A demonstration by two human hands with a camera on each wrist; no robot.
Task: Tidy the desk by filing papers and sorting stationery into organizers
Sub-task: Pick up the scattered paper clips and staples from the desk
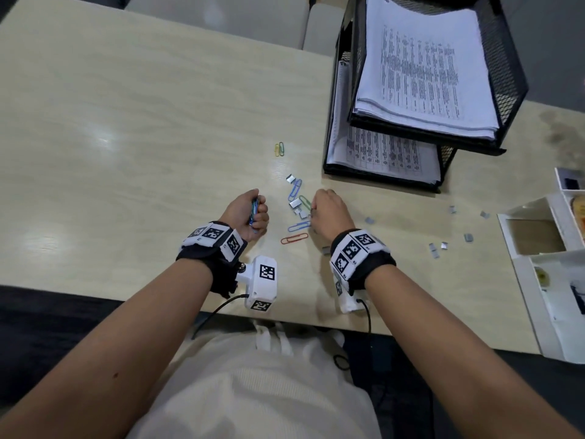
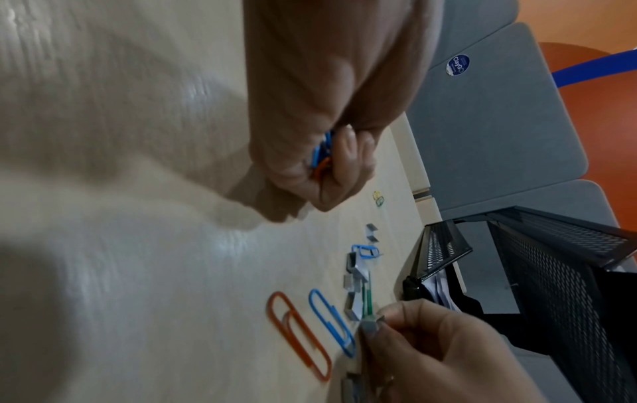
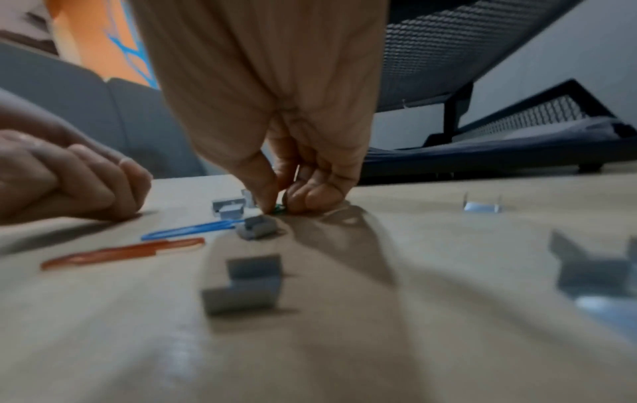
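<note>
While both hands work at its near edge, the pale wood-grain desk (image 1: 126,122) carries a black mesh paper tray (image 1: 506,74), two tiers w/ stacked printed sheets (image 1: 424,68); print too small to read. Grey padded panels (image 2: 489,122) stand behind the desk, one w/ a round blue sticker (image 2: 457,65) reading approx "ClayGo". Orange wall beyond.

Left of the tray front, a loose scatter: blue paperclip (image 1: 295,189) angled twd the tray, green paperclip (image 1: 305,202), another blue clip (image 1: 298,226) & a red-orange paperclip (image 1: 294,238) both lying roughly left-right, staple blocks (image 1: 296,204) among them. Yellow and green clip pair (image 1: 279,149) further out, long axes pointing away from the person. More staple bits (image 1: 434,250) right of the scatter, near a white divided organizer (image 1: 538,236).

Left hand (image 1: 248,213): fist curled round a bunch of clips (image 1: 254,210), resting on the desk left of the scatter. Right hand (image 1: 330,213): thumb & fingertips (image 3: 265,199) pinching the green paperclip's end at the desk surface.
</note>
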